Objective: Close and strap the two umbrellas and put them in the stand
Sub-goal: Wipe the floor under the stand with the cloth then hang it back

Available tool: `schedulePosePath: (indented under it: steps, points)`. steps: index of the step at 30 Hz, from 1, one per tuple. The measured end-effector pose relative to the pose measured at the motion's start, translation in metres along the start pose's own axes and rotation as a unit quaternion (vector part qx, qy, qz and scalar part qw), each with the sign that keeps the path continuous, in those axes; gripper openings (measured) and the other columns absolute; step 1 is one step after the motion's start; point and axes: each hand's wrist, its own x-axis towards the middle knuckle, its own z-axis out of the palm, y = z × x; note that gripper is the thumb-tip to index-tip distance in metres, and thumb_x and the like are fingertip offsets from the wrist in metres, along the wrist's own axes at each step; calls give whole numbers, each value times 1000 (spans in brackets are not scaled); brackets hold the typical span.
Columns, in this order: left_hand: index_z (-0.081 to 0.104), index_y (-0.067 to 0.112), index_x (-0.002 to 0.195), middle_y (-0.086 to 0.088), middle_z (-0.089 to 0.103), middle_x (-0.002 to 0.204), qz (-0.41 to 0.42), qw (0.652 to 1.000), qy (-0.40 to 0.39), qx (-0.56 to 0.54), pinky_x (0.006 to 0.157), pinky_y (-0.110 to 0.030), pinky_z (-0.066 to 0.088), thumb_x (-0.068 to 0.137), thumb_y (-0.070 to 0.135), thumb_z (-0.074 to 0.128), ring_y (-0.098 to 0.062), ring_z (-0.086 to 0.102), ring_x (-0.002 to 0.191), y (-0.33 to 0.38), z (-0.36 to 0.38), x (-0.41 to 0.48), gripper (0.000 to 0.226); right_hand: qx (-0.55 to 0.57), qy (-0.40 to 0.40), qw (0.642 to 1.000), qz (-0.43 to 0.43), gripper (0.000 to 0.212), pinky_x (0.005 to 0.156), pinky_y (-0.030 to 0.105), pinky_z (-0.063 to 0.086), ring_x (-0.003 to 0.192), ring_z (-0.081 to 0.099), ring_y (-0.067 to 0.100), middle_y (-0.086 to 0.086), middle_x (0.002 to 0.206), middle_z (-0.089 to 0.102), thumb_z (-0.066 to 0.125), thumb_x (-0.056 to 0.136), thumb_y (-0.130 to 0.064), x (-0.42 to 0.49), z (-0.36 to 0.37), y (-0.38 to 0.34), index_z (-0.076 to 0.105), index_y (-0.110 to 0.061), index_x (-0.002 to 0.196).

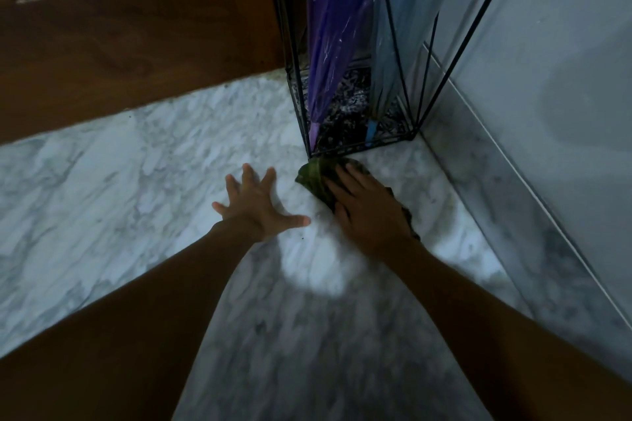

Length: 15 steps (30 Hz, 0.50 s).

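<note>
A purple umbrella [333,27] and a pale blue umbrella [407,10] stand closed, tips down, inside a black wire stand [396,55] at the top centre, in the corner by the wall. My right hand [367,207] lies flat with straight fingers on a dark green cloth [313,178] on the floor, just in front of the stand's base. To its left, my left hand [256,205] rests spread flat on the marble floor [119,202], holding nothing.
A dark wooden door or panel [119,37] fills the upper left. A pale wall [564,79] with a marble skirting [496,188] runs along the right. The stand's base holds a dark speckled tray [352,106].
</note>
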Motion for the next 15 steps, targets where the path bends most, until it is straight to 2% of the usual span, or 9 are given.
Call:
schedulePosePath:
  steps: [2, 6, 8, 13, 15]
  points:
    - [2, 38, 154, -2, -19, 162, 4, 1000, 3, 2, 109, -73, 3, 58, 79, 69, -37, -21, 147, -1, 0, 0, 124, -24, -3, 1000, 4, 50, 111, 43, 38, 134, 48, 33, 15, 142, 54, 39, 92, -26, -1, -6, 25, 58, -11, 136]
    - [3, 38, 154, -2, -18, 163, 3, 1000, 5, 1, 108, -73, 4, 58, 78, 70, -37, -20, 147, -1, 1, 1, 123, -57, 16, 996, 73, 49, 105, 53, 44, 131, 49, 45, 24, 140, 53, 35, 96, -27, -12, -25, 94, 58, -3, 133]
    - [4, 38, 154, -2, -17, 163, 5, 1000, 7, 0, 108, -73, 5, 57, 78, 70, -37, -19, 147, -1, 0, 2, 124, -55, 33, 994, 84, 50, 105, 53, 44, 132, 47, 46, 25, 141, 53, 33, 99, -28, -16, -27, 106, 58, -2, 133]
    - [7, 38, 154, -1, -13, 163, 2, 1000, 6, -1, 109, -74, 8, 56, 77, 72, -37, -16, 148, 1, -2, 1, 124, -21, 82, 979, 185, 53, 108, 51, 41, 132, 47, 42, 22, 139, 55, 36, 90, -26, -18, -10, 50, 60, -4, 132]
    - [10, 38, 154, -1, -10, 163, 6, 1000, 11, 2, 109, -74, 11, 54, 78, 72, -36, -13, 148, 1, -3, 1, 124, -9, 76, 981, 178, 54, 106, 52, 43, 131, 48, 42, 22, 137, 57, 37, 87, -26, -15, -2, 16, 61, -5, 131]
